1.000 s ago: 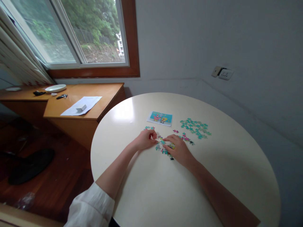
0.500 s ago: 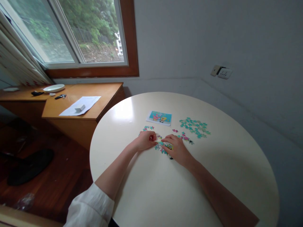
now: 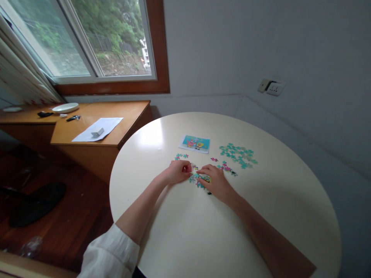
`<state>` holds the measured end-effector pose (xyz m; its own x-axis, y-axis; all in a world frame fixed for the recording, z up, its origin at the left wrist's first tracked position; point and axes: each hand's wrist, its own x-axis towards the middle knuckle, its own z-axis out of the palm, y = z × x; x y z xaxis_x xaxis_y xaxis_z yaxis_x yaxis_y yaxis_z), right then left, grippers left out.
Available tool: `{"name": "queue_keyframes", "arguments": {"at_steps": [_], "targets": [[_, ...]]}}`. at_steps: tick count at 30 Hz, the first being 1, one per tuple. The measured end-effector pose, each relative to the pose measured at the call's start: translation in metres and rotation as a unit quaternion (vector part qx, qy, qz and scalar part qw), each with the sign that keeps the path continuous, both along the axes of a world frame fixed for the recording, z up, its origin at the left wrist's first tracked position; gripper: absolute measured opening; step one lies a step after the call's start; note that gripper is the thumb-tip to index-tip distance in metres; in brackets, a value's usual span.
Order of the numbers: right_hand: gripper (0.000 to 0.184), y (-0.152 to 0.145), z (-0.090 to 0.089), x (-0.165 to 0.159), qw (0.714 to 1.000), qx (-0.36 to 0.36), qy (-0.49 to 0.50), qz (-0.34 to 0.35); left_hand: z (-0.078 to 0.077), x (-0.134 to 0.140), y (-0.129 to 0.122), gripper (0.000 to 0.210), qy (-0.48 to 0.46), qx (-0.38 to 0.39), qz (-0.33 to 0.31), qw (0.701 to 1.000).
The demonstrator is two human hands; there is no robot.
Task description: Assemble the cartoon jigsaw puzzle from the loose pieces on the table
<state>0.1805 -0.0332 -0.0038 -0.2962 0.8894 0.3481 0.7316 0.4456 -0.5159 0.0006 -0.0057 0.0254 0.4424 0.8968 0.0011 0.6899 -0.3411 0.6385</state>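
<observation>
Between my hands on the white round table lies a joined patch of jigsaw puzzle pieces (image 3: 200,185), with a yellow cartoon face under my right fingers. My left hand (image 3: 179,172) is closed in a pinch on a small jigsaw piece at the patch's left edge; the fingers hide most of it. From the right, my right hand (image 3: 216,182) grips the patch, thumb and fingertips on its pieces. Behind the patch lies a picture card (image 3: 198,144) with pink and yellow cartoon figures on blue.
Many loose turquoise pieces (image 3: 237,155) spread at the right rear of the table (image 3: 185,239). Pink and dark pieces (image 3: 226,167) lie nearer my right hand, more pieces (image 3: 181,156) beyond my left. A wooden desk (image 3: 133,112) with paper (image 3: 100,129) stands at the left.
The turquoise piece at my left fingertips has shifted slightly against the patch, and my right fingertips have moved a little. The rest of the table looks the same.
</observation>
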Motion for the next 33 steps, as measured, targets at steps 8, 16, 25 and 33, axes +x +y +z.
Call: {"name": "queue_keyframes", "arguments": {"at_steps": [8, 16, 25, 33], "targets": [[0.018, -0.0017, 0.0023, -0.0019, 1.000, -0.011, 0.010, -0.002, 0.0006, -0.0013, 0.0009, 0.010, -0.006, -0.011, -0.017, 1.000], [0.016, -0.0011, 0.0008, -0.0033, 1.000, 0.006, 0.005, -0.008, -0.0016, -0.0010, 0.0011, 0.010, -0.008, -0.012, -0.025, 1.000], [0.020, -0.0010, 0.0009, -0.0009, 1.000, 0.021, -0.001, 0.016, 0.0006, -0.0004, 0.0000, 0.011, -0.002, -0.010, -0.027, 1.000], [0.018, -0.0021, 0.0014, 0.0009, 0.996, 0.033, -0.019, 0.079, -0.0004, -0.0002, 0.0005, 0.014, 0.003, -0.006, -0.026, 1.000]]}}
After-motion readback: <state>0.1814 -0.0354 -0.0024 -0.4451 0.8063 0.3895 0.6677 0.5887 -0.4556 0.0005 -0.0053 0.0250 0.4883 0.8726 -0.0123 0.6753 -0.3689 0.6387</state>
